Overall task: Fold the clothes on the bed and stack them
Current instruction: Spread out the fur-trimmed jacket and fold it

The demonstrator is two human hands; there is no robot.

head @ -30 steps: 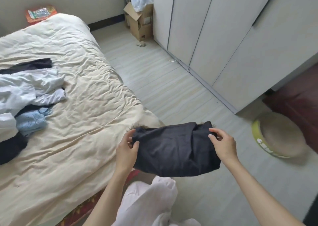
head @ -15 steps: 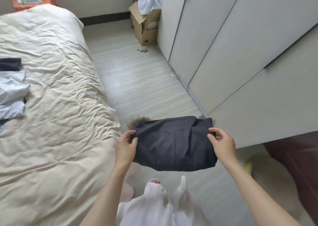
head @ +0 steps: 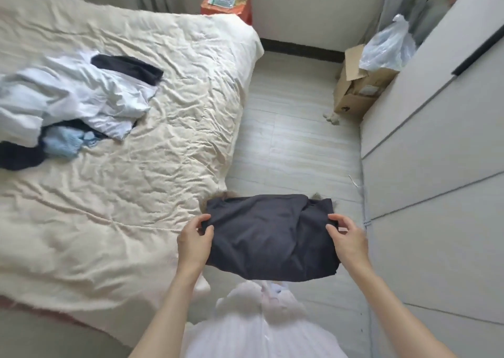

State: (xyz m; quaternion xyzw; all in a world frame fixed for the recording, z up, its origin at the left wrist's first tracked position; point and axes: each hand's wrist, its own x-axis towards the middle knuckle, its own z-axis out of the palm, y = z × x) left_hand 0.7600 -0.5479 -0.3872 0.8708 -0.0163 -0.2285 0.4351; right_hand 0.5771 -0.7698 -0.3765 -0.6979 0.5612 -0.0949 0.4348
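1. At the foot corner of the bed, the left hand pinches the left edge of a folded dark garment, its fingers curled over the top of the cloth and the thumb clamped against them.
2. On the opposite edge, the right hand grips the same garment, thumb on top and fingers tucked beneath, closed on the fabric.
3. Between the two hands the dark garment hangs flat as a folded rectangle, held in the air above the floor, just beside the bed's corner and touching neither.
4. Below the garment, white clothing worn by the person fills the lower middle of the view.
5. To the left lies the bed, covered with a wrinkled cream quilt.
6. Well apart from the hands, on the far left of the bed, sits a loose heap of unfolded clothes: white pieces on top, a black piece at its far edge, a light blue piece and another dark one at its near edge.
7. Along the right runs a pale wardrobe.
8. Against the far wall by the wardrobe stands a cardboard box with a plastic bag in it.
9. Beyond the bed's far corner is an orange box.
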